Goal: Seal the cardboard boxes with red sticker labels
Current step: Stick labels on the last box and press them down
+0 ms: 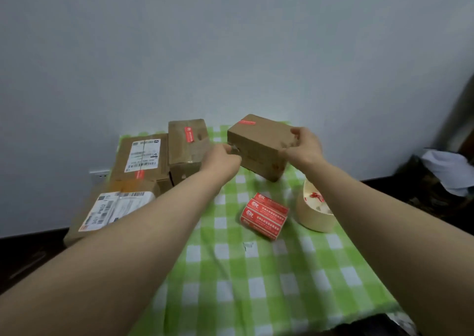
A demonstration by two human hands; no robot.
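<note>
A small brown cardboard box (259, 140) is lifted and tilted above the far part of the table, with a red sticker on its top far edge. My left hand (224, 157) grips its left end. My right hand (305, 144) grips its right end, thumb on top. A roll of red sticker labels (264, 215) lies on the green checked tablecloth (230, 284) below the box. Three other cardboard boxes stand at the left: one upright with a red sticker (188, 148), one with a white shipping label (141, 158), one nearest (110, 210).
A round wooden bowl (315, 215) holding red and white scraps stands right of the label roll. A white wall rises behind the table. Dark floor and a pile of white and dark material (446, 171) lie at the right.
</note>
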